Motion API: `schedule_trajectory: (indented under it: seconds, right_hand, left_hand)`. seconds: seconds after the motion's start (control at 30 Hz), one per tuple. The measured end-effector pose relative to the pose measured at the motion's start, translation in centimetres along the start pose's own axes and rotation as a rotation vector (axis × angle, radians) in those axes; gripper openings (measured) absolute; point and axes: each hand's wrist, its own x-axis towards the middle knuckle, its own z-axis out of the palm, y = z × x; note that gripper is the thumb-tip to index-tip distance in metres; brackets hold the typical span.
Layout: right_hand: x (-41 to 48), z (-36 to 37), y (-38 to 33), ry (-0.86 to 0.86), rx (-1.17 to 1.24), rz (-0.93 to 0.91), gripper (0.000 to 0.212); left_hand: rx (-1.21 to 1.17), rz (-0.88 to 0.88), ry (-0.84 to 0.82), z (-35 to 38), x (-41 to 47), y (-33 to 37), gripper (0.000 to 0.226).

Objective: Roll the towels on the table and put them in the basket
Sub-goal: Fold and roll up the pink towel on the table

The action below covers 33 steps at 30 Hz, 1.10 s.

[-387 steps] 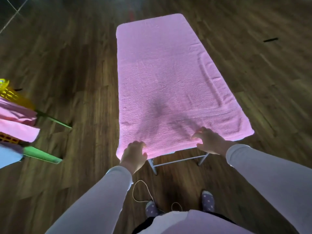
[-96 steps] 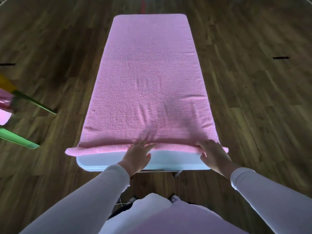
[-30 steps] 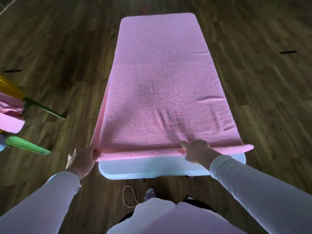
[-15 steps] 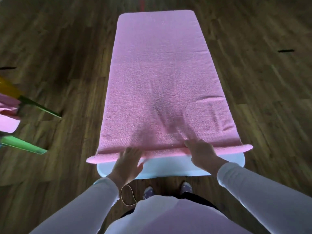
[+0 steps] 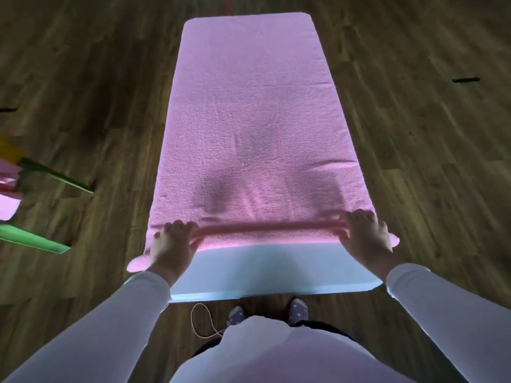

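Observation:
A long pink towel (image 5: 254, 120) lies flat along the white table (image 5: 262, 272), covering all of it except a near strip. The towel's near end is turned into a thin roll (image 5: 271, 230) lying across the table. My left hand (image 5: 171, 241) sits on the roll's left end with its fingers curled over it. At the right end my right hand (image 5: 365, 233) holds the roll the same way. The yellow basket (image 5: 7, 150) shows only as a sliver at the far left edge.
Pink cloth (image 5: 8, 200) hangs out of the basket, which stands on a support with green legs (image 5: 36, 240) on the wooden floor left of the table. A thin cord (image 5: 201, 322) lies on the floor by my feet.
Both hands have moved outward from the middle to the ends of the roll. The roll has advanced slightly away from me, baring more of the white table.

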Motion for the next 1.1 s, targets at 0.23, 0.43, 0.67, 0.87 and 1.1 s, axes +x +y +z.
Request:
schedule_trajectory:
  seconds: [0.23, 0.43, 0.67, 0.87, 1.1]
  right_hand:
    - [-0.6, 1.4, -0.5, -0.025, 0.086, 0.001, 0.026]
    - [-1.0, 1.8, 0.0, -0.071, -0.085, -0.058, 0.061]
    - [0.5, 0.9, 0.2, -0.040, 0.020, -0.145, 0.022]
    - [2.7, 0.3, 0.9, 0.055, -0.155, -0.047, 0.028]
    - [1.5, 1.1, -0.9, -0.002, 0.138, -0.172, 0.037]
  left_hand:
    - [-0.089, -0.115, 0.026, 1.8, -1.0, 2.0, 0.019]
    - [-0.090, 0.013, -0.126, 1.5, -0.9, 0.4, 0.045]
    - [-0.188, -0.023, -0.131, 0.4, 0.7, -0.9, 0.032]
    - [0.056, -0.137, -0.051, -0.9, 3.0, -0.4, 0.033]
    - [-0.076, 0.045, -0.106, 0.8, 2.6, 0.6, 0.048]
